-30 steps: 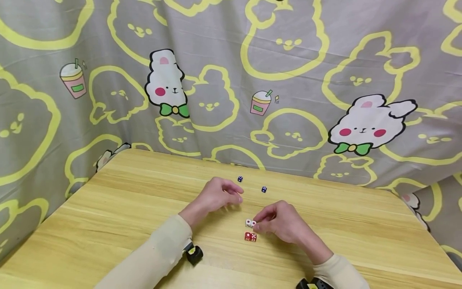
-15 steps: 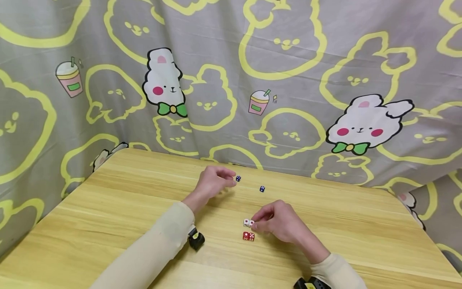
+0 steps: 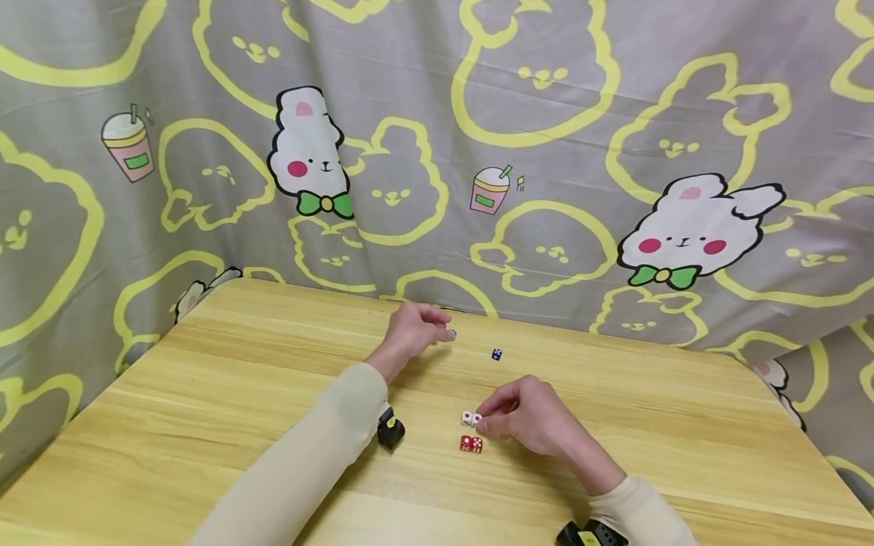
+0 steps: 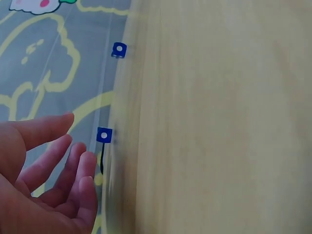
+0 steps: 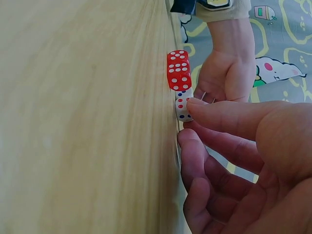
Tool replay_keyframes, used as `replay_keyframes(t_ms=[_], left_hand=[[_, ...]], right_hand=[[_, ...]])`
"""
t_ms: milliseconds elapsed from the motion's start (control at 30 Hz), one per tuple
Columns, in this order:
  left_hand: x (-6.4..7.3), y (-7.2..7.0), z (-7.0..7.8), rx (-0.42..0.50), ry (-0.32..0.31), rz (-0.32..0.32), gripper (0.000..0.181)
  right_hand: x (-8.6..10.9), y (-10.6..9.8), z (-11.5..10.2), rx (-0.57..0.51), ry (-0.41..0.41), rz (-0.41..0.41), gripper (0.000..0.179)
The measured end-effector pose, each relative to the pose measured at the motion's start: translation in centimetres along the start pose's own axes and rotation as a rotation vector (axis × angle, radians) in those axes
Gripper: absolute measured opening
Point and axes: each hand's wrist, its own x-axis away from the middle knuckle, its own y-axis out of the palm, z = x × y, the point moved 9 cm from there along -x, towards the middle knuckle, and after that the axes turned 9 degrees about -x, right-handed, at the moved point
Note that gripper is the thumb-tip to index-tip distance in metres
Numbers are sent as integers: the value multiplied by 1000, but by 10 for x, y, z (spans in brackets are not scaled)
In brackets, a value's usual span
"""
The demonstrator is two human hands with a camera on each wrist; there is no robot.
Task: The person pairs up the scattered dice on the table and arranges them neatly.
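Note:
At the table's far side my left hand [image 3: 413, 331] reaches toward a blue die [image 3: 454, 334], partly hidden by the fingertips. In the left wrist view a gap separates this blue die [image 4: 104, 135] from my parted thumb and fingers. Another blue die [image 3: 496, 354] lies further right. My right hand [image 3: 536, 415] holds the right one of two white dice [image 3: 467, 418] between thumb and finger. These dice sit side by side. Just nearer to me two red dice [image 3: 471, 444] stand together, also visible beyond the thumb as red dice [image 5: 179, 70] in the right wrist view.
The wooden table [image 3: 225, 379] runs back to a grey curtain [image 3: 410, 167] with yellow animal outlines. Black wrist cameras show below both hands, the left camera [image 3: 391, 431] near the table's middle.
My left hand has moved away from me, toward the table's far edge, and now partly covers the left blue die. The right hand stays at the white dice.

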Motion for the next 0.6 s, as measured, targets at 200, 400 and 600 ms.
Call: replay_keyframes(t_ms=[200, 400, 600], left_hand=[[-7, 3, -2, -44, -5, 1, 27], [-13, 5, -3, -86, -2, 6, 30], [-17, 8, -4, -110, 12, -10, 28]], right_hand=[[0, -1, 0, 6, 3, 0, 7], [-1, -1, 1, 1, 5, -3, 7], [-1, -1, 1, -2, 1, -7, 6]])
